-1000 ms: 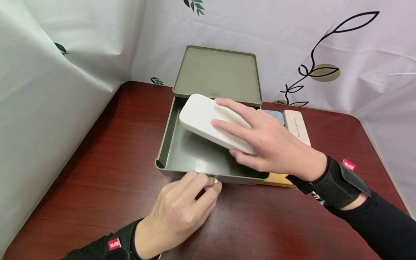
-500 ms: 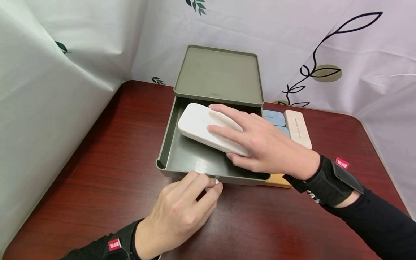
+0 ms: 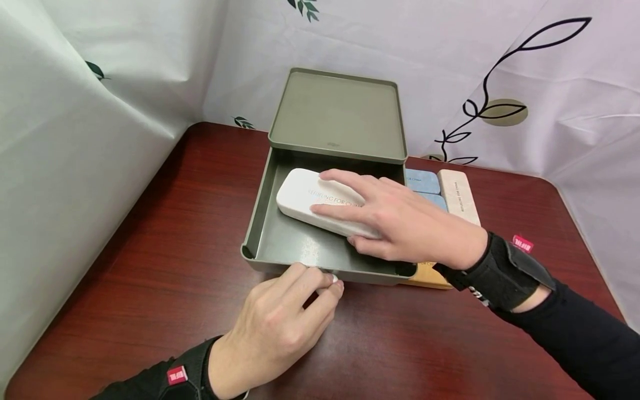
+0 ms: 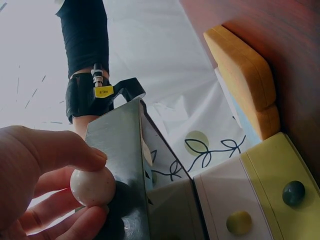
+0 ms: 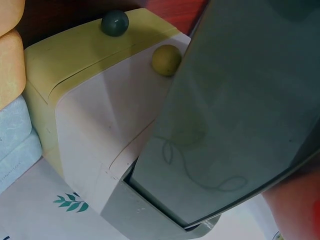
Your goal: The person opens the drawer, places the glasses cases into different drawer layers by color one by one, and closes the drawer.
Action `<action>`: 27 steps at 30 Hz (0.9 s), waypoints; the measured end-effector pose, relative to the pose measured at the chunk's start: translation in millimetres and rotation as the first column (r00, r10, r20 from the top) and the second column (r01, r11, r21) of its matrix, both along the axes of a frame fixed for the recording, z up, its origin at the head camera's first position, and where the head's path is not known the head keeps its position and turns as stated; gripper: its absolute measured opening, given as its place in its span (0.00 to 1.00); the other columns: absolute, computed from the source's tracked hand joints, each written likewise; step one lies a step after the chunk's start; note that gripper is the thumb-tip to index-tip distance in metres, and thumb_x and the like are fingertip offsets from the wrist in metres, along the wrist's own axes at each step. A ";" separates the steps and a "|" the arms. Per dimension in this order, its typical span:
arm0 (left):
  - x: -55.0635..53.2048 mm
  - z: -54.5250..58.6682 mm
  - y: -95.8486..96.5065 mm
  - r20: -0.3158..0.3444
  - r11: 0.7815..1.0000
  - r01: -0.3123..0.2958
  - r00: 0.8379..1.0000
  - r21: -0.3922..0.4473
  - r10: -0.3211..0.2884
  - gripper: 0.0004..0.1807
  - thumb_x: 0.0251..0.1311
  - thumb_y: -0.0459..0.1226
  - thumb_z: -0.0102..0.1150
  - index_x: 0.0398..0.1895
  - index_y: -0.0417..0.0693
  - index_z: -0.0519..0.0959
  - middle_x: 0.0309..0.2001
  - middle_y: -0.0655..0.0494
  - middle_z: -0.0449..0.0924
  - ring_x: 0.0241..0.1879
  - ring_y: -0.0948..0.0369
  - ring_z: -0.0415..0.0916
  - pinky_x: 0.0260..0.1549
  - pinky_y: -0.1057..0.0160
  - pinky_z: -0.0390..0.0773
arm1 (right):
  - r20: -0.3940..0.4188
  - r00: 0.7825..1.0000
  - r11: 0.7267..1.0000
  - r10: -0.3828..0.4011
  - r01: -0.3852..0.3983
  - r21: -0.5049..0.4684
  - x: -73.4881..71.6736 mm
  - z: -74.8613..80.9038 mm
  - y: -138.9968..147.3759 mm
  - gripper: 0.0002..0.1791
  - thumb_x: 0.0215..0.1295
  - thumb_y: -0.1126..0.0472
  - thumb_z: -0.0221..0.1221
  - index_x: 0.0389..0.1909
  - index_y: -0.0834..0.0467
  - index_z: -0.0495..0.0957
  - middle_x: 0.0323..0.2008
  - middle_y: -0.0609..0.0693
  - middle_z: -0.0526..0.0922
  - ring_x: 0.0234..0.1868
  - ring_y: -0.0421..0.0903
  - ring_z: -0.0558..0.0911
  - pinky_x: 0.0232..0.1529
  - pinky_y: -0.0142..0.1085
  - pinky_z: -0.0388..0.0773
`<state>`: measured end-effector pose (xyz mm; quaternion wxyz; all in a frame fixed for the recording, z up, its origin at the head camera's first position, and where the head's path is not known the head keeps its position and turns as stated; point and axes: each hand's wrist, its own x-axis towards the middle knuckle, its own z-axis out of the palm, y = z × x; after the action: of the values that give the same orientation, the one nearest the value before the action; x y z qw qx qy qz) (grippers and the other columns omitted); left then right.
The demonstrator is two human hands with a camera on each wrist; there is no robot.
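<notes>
A grey-green drawer (image 3: 295, 244) stands pulled out from under the tray-like top (image 3: 337, 111) of a small cabinet. My left hand (image 3: 277, 325) pinches the drawer's round white knob (image 4: 92, 186) between thumb and fingers. Inside the drawer, slanting toward the back, is an oblong white case (image 3: 305, 194) with printed lettering. My right hand (image 3: 387, 214) holds this case from above by its right end, two fingers stretched over its top and another at the near side. The thumb is hidden.
Right of the cabinet lie blue cases (image 3: 422, 180), a beige case (image 3: 457, 194) and a yellow-orange case (image 3: 431, 275). Below the open drawer are a pale drawer with a yellow knob (image 4: 239, 222) and a yellow-green drawer with a dark green knob (image 4: 293, 193). White cloth (image 3: 150, 55) surrounds the table.
My right hand has lowered the white case into the drawer, and its raised left end has come down to lie flatter. My left hand has stayed on the knob.
</notes>
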<state>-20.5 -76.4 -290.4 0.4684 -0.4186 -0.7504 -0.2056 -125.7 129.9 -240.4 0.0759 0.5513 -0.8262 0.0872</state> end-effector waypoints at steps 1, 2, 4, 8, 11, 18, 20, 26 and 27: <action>0.1 -0.1 -0.1 0.002 1.000 0.000 1.000 -0.001 0.000 0.11 0.58 0.27 0.50 0.26 0.42 0.82 0.27 0.56 0.75 0.24 0.65 0.68 0.19 0.76 0.69 | 0.006 1.000 1.000 0.004 -0.004 0.013 -0.3 0.3 -0.1 0.32 0.62 0.57 0.57 0.69 0.40 0.66 0.74 0.54 0.56 0.63 0.48 0.68 0.43 0.39 0.70; 0.2 -0.1 -0.2 0.004 1.000 -0.001 1.000 -0.003 0.001 0.10 0.58 0.27 0.50 0.26 0.42 0.82 0.27 0.57 0.75 0.24 0.65 0.68 0.19 0.76 0.69 | 0.013 1.000 1.000 0.007 -0.007 0.027 -0.5 0.6 -0.1 0.32 0.63 0.58 0.57 0.69 0.39 0.65 0.74 0.53 0.54 0.64 0.48 0.68 0.43 0.39 0.70; 0.2 -0.2 -0.1 0.006 1.000 -0.004 1.000 -0.005 0.004 0.10 0.58 0.27 0.50 0.26 0.42 0.82 0.27 0.57 0.75 0.24 0.65 0.67 0.19 0.77 0.68 | 0.026 1.000 0.998 0.010 -0.012 0.058 -0.9 1.4 -0.4 0.33 0.64 0.58 0.57 0.70 0.36 0.63 0.76 0.52 0.51 0.65 0.48 0.66 0.44 0.40 0.71; 0.1 -0.4 0.0 0.009 1.000 -0.006 1.000 -0.007 0.007 0.11 0.58 0.27 0.50 0.26 0.42 0.82 0.27 0.57 0.75 0.24 0.65 0.67 0.18 0.77 0.67 | 0.037 0.999 0.994 0.003 -0.007 0.105 -0.8 2.9 -1.1 0.32 0.64 0.59 0.58 0.68 0.33 0.65 0.77 0.49 0.47 0.67 0.48 0.64 0.45 0.41 0.72; 0.1 -0.4 -0.2 0.011 1.000 -0.010 1.000 -0.008 0.010 0.11 0.58 0.27 0.49 0.26 0.42 0.82 0.27 0.57 0.75 0.24 0.65 0.68 0.18 0.77 0.67 | 0.033 0.999 0.993 0.000 -0.004 0.118 -0.7 3.6 -1.8 0.31 0.64 0.59 0.59 0.66 0.33 0.67 0.77 0.48 0.47 0.66 0.48 0.64 0.45 0.41 0.72; 0.1 -0.4 -0.6 0.012 1.000 -0.015 1.000 -0.011 0.015 0.11 0.58 0.27 0.49 0.25 0.42 0.81 0.27 0.57 0.75 0.24 0.65 0.68 0.18 0.77 0.68 | 0.012 1.000 0.993 0.017 -0.018 0.116 -3.7 3.3 -4.6 0.29 0.64 0.59 0.60 0.64 0.35 0.71 0.75 0.50 0.54 0.65 0.50 0.66 0.44 0.42 0.73; -0.1 -0.4 -0.6 0.011 1.000 -0.017 1.000 -0.011 0.017 0.11 0.58 0.27 0.50 0.25 0.42 0.81 0.27 0.57 0.75 0.24 0.65 0.68 0.18 0.77 0.67 | 0.004 1.000 0.993 0.026 -0.026 0.113 -5.0 3.1 -5.3 0.30 0.63 0.61 0.59 0.65 0.36 0.70 0.74 0.51 0.56 0.63 0.50 0.67 0.43 0.42 0.73; 0.0 0.1 -0.5 0.008 1.000 -0.017 1.000 -0.008 0.017 0.10 0.58 0.27 0.50 0.25 0.42 0.81 0.26 0.57 0.74 0.23 0.65 0.66 0.18 0.77 0.67 | -0.019 1.000 0.991 0.016 -0.013 0.131 -5.7 3.4 -6.9 0.42 0.60 0.64 0.60 0.73 0.37 0.57 0.74 0.50 0.55 0.61 0.49 0.67 0.40 0.40 0.72; 0.0 -0.1 -0.5 0.008 1.000 -0.017 1.000 -0.008 0.017 0.10 0.58 0.27 0.50 0.25 0.42 0.81 0.26 0.57 0.74 0.23 0.65 0.66 0.18 0.77 0.67 | -0.019 1.000 0.990 0.008 -0.005 0.138 -5.4 3.3 -7.2 0.43 0.60 0.64 0.60 0.73 0.37 0.55 0.74 0.50 0.55 0.61 0.48 0.67 0.40 0.40 0.71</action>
<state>-20.5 -77.0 -290.5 0.4652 -0.4132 -0.7568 -0.2003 -131.1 122.7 -237.1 0.0455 0.5587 -0.8277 0.0250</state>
